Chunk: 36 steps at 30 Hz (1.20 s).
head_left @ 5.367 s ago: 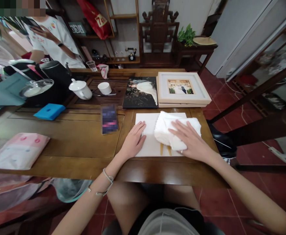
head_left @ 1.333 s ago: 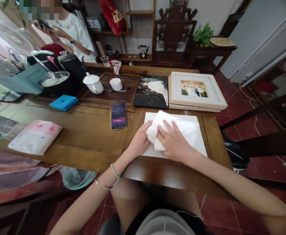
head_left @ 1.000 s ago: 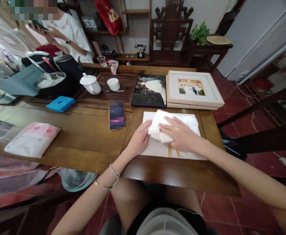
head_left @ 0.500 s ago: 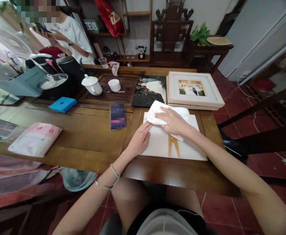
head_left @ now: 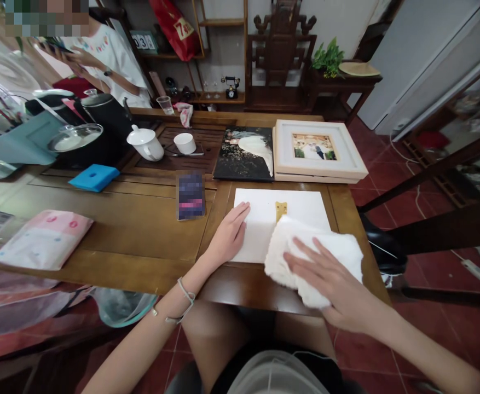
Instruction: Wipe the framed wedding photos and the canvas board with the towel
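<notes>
A white flat panel [head_left: 264, 219] with a small gold mark lies on the wooden table [head_left: 141, 230] in front of me. My left hand [head_left: 228, 236] rests flat on its left edge, fingers stretched out. My right hand [head_left: 330, 276] presses flat on a folded white towel [head_left: 346, 249], which covers the panel's near right corner and hangs over the table's front edge.
Behind the panel lie a dark photo canvas [head_left: 243, 154] and a stacked white picture frame [head_left: 316, 153]. A phone [head_left: 190, 196], blue sponge [head_left: 94, 178], pink tissue pack [head_left: 42, 238], teapot [head_left: 144, 143] and cup [head_left: 184, 143] sit to the left. A person [head_left: 100, 60] stands at the far left.
My right hand has dragged the towel from the panel's far left corner down to its near right corner, uncovering the gold mark. My left hand has stayed on the left edge.
</notes>
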Tool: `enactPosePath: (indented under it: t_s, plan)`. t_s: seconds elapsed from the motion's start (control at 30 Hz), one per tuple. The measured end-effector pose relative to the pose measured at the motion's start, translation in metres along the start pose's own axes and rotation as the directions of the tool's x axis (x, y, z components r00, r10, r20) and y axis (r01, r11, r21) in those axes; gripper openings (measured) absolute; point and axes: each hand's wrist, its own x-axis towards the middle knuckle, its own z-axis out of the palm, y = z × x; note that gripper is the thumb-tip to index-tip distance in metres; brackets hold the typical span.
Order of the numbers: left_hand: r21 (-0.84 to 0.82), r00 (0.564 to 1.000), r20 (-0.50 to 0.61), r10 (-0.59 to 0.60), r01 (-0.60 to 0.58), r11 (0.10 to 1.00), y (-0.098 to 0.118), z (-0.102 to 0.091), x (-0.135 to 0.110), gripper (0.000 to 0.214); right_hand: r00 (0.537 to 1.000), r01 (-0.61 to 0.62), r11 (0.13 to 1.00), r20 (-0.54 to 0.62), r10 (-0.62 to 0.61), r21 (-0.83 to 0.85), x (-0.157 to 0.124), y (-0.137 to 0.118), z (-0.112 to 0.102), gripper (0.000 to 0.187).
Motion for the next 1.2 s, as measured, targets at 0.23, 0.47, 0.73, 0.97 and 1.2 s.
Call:
enactPosePath:
  t_s: [0.23,0.47,0.73,0.97,1.2]
  plan:
    - [0.007,1.000,0.020,-0.022,0.022,1.000,0.001,-0.001,0.001,0.046,0.989,0.141,0.983,-0.067,-0.133,0.120,0.030,0.059,-0.011,0.080]
    - [0.015,1.000,0.021,-0.015,0.015,1.000,0.001,-0.002,0.001,0.046,0.972,-0.088,0.996,-0.215,0.092,0.030,0.072,0.093,-0.005,0.064]
    - [0.009,1.000,0.011,-0.012,0.012,1.000,0.000,0.000,0.001,0.046,0.970,-0.202,0.978,-0.149,0.192,-0.059,0.028,0.053,0.001,0.082]
    - [0.006,1.000,-0.008,0.016,-0.016,1.000,-0.002,0.001,0.000,0.046,0.993,0.112,0.990,0.035,-0.115,0.081,-0.007,0.024,-0.005,0.074]
    - [0.000,1.000,0.008,0.007,-0.007,1.000,-0.001,0.000,0.000,0.047,0.981,-0.108,0.990,-0.152,0.121,0.093,0.035,0.081,-0.006,0.082]
